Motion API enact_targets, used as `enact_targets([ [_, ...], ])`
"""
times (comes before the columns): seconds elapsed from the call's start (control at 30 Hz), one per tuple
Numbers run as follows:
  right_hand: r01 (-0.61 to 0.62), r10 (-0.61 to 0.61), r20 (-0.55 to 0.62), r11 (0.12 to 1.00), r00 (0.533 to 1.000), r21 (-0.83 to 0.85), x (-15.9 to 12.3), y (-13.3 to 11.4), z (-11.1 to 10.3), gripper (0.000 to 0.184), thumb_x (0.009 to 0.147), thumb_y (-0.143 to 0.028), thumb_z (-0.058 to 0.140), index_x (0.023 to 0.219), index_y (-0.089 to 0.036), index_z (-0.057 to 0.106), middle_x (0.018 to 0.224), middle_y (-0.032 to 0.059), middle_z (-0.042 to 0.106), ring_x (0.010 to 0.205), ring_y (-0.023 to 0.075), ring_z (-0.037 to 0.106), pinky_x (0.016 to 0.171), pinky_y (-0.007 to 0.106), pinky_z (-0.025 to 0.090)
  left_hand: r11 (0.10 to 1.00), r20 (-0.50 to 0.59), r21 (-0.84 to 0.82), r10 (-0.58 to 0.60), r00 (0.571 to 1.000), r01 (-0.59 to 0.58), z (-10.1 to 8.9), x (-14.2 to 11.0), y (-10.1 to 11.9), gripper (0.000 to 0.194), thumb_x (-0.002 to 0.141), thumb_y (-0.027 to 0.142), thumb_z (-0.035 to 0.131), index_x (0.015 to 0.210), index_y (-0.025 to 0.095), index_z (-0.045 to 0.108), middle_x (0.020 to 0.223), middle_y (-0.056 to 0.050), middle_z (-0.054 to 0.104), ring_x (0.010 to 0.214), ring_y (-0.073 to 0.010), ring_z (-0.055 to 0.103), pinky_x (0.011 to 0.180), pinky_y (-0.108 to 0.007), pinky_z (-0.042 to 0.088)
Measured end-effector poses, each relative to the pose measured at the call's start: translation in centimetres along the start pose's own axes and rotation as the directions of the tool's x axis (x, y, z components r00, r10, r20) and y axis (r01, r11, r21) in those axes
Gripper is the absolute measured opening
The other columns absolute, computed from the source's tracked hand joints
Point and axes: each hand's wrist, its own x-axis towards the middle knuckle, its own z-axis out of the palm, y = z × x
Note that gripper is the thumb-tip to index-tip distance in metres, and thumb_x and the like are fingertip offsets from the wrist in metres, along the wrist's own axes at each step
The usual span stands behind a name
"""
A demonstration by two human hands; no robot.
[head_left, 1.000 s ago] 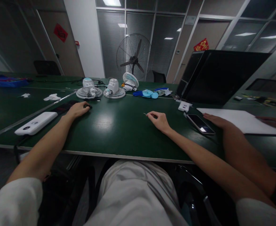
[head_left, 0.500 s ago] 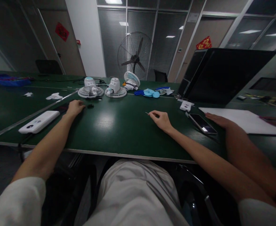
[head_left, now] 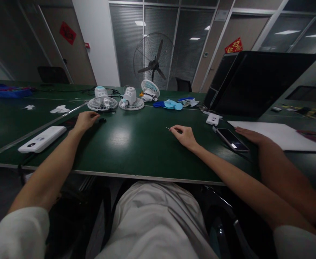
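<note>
My left hand [head_left: 84,120] rests on the green table [head_left: 136,151], fingers curled, its fingertips next to a small black part [head_left: 102,119]. Whether it grips anything is hidden. My right hand [head_left: 182,135] lies near the table's middle, pinched on a thin pin-like tool [head_left: 169,128] whose tip pokes out to the left. Two small white desk fans [head_left: 102,101] [head_left: 131,100] lie face down beyond my left hand, and a third fan [head_left: 148,92] stands behind them.
A white power bank [head_left: 41,139] lies at the left. Blue fan parts [head_left: 171,105] sit behind the middle. Another person's forearm and hand [head_left: 251,136] rest beside a phone [head_left: 231,139], near white paper [head_left: 279,136], a small white box [head_left: 213,118] and a dark monitor [head_left: 255,84].
My left hand drew back off the small black part, which now lies uncovered beside the fingertips. My right hand has hardly moved.
</note>
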Motion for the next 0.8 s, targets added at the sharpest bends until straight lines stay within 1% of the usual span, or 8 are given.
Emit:
enact_targets([
  [0.07, 0.002, -0.002, -0.010, 1.000, 1.000, -0.005, 0.0, 0.0, 0.1, 0.035, 0.102, -0.048, 0.059, 0.103, -0.021, 0.082, 0.086, 0.0042, 0.077, 0.069, 0.0196, 0.065, 0.065, 0.032, 0.045, 0.998, -0.019, -0.010, 0.064, 0.998, -0.065, 0.2, 0.0, 0.5, 0.039, 0.099, 0.039, 0.065, 0.123, 0.011, 0.078, 0.115, -0.006, 0.078, 0.097, -0.0192, 0.065, 0.090, -0.025, 0.046],
  [0.13, 0.005, -0.005, -0.015, 1.000, 1.000, -0.005, 0.0, 0.1, 0.2, 0.036, 0.102, -0.049, 0.058, 0.103, -0.022, 0.082, 0.086, 0.0042, 0.078, 0.070, 0.0203, 0.065, 0.065, 0.032, 0.046, 0.996, -0.019, -0.005, 0.094, 0.995, -0.094, 0.6, 0.1, 0.8, 0.038, 0.097, 0.041, 0.066, 0.119, 0.013, 0.080, 0.113, -0.007, 0.079, 0.099, -0.0227, 0.068, 0.093, -0.029, 0.048],
  [0.23, 0.005, -0.005, -0.022, 1.000, 1.000, -0.007, -0.1, 0.2, 0.3, 0.037, 0.102, -0.050, 0.058, 0.103, -0.022, 0.082, 0.087, 0.0044, 0.078, 0.071, 0.0208, 0.066, 0.066, 0.032, 0.046, 0.997, 0.024, -0.037, 0.076, 0.997, -0.075, 1.1, 0.3, 1.1, 0.037, 0.092, 0.047, 0.066, 0.111, 0.021, 0.083, 0.113, -0.009, 0.079, 0.105, -0.0287, 0.071, 0.097, -0.034, 0.051],
  [0.3, 0.003, -0.003, -0.025, 1.000, 1.000, -0.008, -0.1, 0.3, 0.3, 0.037, 0.102, -0.050, 0.058, 0.102, -0.022, 0.082, 0.087, 0.0044, 0.078, 0.071, 0.0209, 0.067, 0.066, 0.032, 0.047, 0.997, 0.050, -0.064, 0.057, 0.997, -0.054, 1.2, 0.4, 1.1, 0.038, 0.090, 0.051, 0.066, 0.109, 0.023, 0.083, 0.113, -0.009, 0.080, 0.107, -0.0305, 0.071, 0.099, -0.036, 0.051],
  [0.4, 0.004, -0.004, -0.014, 1.000, 1.000, -0.002, -0.1, 0.2, 0.2, 0.036, 0.102, -0.049, 0.058, 0.102, -0.022, 0.082, 0.087, 0.0042, 0.078, 0.072, 0.0212, 0.067, 0.066, 0.032, 0.046, 0.995, 0.035, -0.091, 0.039, 0.999, -0.036, 1.1, 0.3, 1.0, 0.041, 0.087, 0.054, 0.067, 0.107, 0.023, 0.084, 0.110, -0.009, 0.080, 0.107, -0.0318, 0.072, 0.100, -0.037, 0.052],
  [0.5, 0.000, 0.000, -0.019, 1.000, 1.000, -0.011, -0.1, -0.1, 0.2, 0.033, 0.101, -0.047, 0.060, 0.100, -0.022, 0.082, 0.085, 0.0040, 0.078, 0.072, 0.0214, 0.067, 0.066, 0.033, 0.044, 0.993, 0.018, -0.117, 0.020, 1.000, -0.017, 1.0, 0.1, 1.0, 0.042, 0.084, 0.054, 0.070, 0.104, 0.020, 0.084, 0.108, -0.011, 0.080, 0.107, -0.0327, 0.072, 0.097, -0.036, 0.053],
  [0.7, 0.012, -0.012, 0.003, 1.000, 1.000, -0.004, -0.1, -0.3, 0.1, 0.033, 0.102, -0.045, 0.060, 0.101, -0.021, 0.082, 0.089, 0.0049, 0.079, 0.075, 0.0220, 0.069, 0.068, 0.033, 0.048, 0.992, 0.031, -0.123, 0.018, 0.999, -0.014, 1.2, 0.3, 0.8, 0.037, 0.084, 0.046, 0.069, 0.103, 0.019, 0.084, 0.109, -0.011, 0.080, 0.107, -0.0315, 0.072, 0.097, -0.035, 0.053],
  [0.8, 0.012, -0.012, -0.003, 1.000, 1.000, -0.006, -0.1, -0.1, 0.1, 0.033, 0.102, -0.047, 0.060, 0.102, -0.021, 0.082, 0.089, 0.0044, 0.079, 0.075, 0.0216, 0.069, 0.068, 0.033, 0.049, 0.993, 0.035, -0.117, 0.011, 0.999, -0.007, 1.2, 0.3, 0.6, 0.037, 0.084, 0.047, 0.068, 0.103, 0.019, 0.084, 0.110, -0.011, 0.080, 0.106, -0.0319, 0.073, 0.098, -0.035, 0.053],
])
